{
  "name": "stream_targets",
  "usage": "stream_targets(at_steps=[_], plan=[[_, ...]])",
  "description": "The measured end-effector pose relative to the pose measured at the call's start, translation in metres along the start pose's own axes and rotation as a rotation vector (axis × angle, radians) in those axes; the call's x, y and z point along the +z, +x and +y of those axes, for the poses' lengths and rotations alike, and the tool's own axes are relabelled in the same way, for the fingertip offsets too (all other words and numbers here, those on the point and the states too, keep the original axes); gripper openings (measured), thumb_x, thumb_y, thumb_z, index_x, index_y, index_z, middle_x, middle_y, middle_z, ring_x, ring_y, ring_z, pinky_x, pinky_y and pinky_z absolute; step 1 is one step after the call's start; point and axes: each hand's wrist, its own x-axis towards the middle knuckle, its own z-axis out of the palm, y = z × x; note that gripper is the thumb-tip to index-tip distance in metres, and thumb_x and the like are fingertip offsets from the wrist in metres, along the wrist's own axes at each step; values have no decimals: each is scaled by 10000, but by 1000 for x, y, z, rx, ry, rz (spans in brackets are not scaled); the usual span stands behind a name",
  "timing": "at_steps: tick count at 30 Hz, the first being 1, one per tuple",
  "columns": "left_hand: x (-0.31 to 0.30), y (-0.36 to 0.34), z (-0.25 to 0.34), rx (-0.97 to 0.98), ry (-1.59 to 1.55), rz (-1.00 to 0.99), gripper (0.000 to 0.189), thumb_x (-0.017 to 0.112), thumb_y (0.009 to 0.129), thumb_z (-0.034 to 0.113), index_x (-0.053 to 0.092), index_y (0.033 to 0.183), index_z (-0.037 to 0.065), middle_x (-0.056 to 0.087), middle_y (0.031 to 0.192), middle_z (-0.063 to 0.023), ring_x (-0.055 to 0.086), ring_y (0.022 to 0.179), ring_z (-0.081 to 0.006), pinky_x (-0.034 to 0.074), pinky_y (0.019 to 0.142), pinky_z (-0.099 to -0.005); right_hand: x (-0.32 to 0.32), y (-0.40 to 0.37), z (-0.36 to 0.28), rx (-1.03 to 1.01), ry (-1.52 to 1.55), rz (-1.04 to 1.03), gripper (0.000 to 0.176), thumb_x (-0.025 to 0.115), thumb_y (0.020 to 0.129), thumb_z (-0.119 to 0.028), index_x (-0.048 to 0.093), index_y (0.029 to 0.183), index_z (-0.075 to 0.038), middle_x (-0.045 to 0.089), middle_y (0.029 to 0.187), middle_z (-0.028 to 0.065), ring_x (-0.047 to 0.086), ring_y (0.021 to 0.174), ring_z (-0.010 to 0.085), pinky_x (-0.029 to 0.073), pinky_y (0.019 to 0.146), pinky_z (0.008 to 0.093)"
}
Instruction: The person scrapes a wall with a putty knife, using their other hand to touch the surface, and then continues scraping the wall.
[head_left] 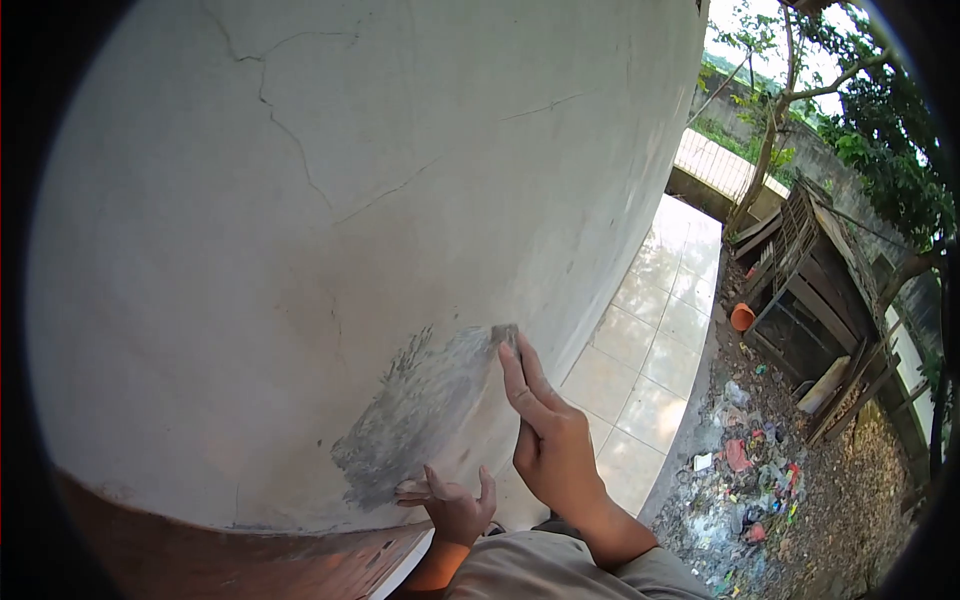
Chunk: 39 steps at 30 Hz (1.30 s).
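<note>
A small grey pad (506, 333) lies flat against the wall (300, 200), at the upper right tip of a rubbed patch (420, 410). The right hand (548, 440) pins it there, its grip pressed together with long fingers laid straight over the pad.

The work looks partly done. One slanting stretch low on the wall is worn to rough, mottled grey, with specks trailing off its upper edge. The pale coat around it is intact, and the long crack (290, 130) higher up is untouched.

The left hand (450, 503) hovers near the patch's lower end, its grip spread and holding nothing. Under it runs the wall's red-brown base band (250, 560).

To the right, a pale tiled floor (650, 340) runs along the wall. Past it are scattered litter (750, 470), an orange pot (742, 316) and a wooden shed (810, 300).
</note>
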Motion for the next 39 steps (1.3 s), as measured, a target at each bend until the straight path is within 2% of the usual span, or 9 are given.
stream_targets(at_steps=[1, 3, 10, 12, 18, 34, 36, 37, 39], plan=[[7, -3, -6, 16, 1, 2, 1103, 813, 843, 171, -7, 1500, -167, 372, 1362, -446, 513, 1189, -577, 341, 1086, -671, 4, -2, 1, 2, 3, 16, 815, 456, 765, 200, 544, 1524, -82, 470, 1578, 260, 742, 822, 376, 544, 700, 300], [22, -13, -17, -25, -157, -16, 1145, 823, 844, 329, 21, 1519, -133, 87, 1465, -577, -2, 1443, -727, -84, 1127, -780, 11, -7, 2, -4, 58, 5, 822, 464, 763, 194, 539, 1530, -89, 475, 1575, 261, 733, 803, 372, 549, 703, 308], [21, -17, -24, 15, -161, -14, 1152, 829, 839, 330, 16, 1518, -123, 118, 1467, -569, 93, 1436, -701, -19, 1155, -758, 1, -2, -4, 52, 27, -4, 832, 468, 758, 193, 536, 1534, -97, 470, 1581, 263, 715, 748, 360, 553, 675, 319], [26, -19, -31, 69, -407, -44, 1153, 832, 839, 327, 17, 1521, -121, 105, 1493, -554, 64, 1454, -693, -25, 1157, -756, 6, -11, -2, -8, 29, -21, 840, 471, 752, 195, 539, 1533, -107, 469, 1582, 265, 705, 715, 349, 545, 646, 325], [17, -12, -22, 52, -190, -5, 1123, 836, 837, 307, 44, 1508, -125, 207, 1466, -498, 108, 1443, -690, -23, 1174, -730, 2, 2, -8, 52, -22, 15, 845, 478, 755, 194, 545, 1533, -129, 489, 1567, 263, 717, 722, 362, 549, 642, 341], [25, -22, -31, 46, -356, -81, 1127, 831, 846, 307, 28, 1519, -108, 153, 1457, -505, 122, 1430, -672, 42, 1198, -689, 1, 3, -20, 4, 2, 49, 813, 496, 778, 180, 547, 1529, -127, 499, 1560, 262, 716, 727, 376, 568, 666, 356], [22, -16, -28, 79, -127, -31, 1141, 828, 851, 342, 27, 1523, -115, 75, 1472, -539, 20, 1452, -689, 4, 1185, -715, -5, 3, -23, 29, 2, -11, 829, 501, 772, 178, 538, 1538, -136, 486, 1572, 257, 721, 751, 389, 576, 686, 364], [22, -17, -31, 86, -127, -24, 1141, 828, 851, 342, 27, 1523, -115, 75, 1472, -539, 20, 1452, -689, 4, 1185, -715, -3, 1, -24, 23, 3, -4, 829, 501, 772, 178, 538, 1538, -136, 486, 1572, 257, 721, 751, 389, 576, 686, 364], [27, -23, -37, 95, -181, -84, 1164, 826, 853, 376, 21, 1527, -125, -37, 1492, -574, -129, 1462, -703, -88, 1151, -749, 0, -5, -24, -5, -26, -20, 824, 503, 773, 179, 546, 1533, -138, 482, 1577, 253, 718, 740, 379, 570, 674, 357]])
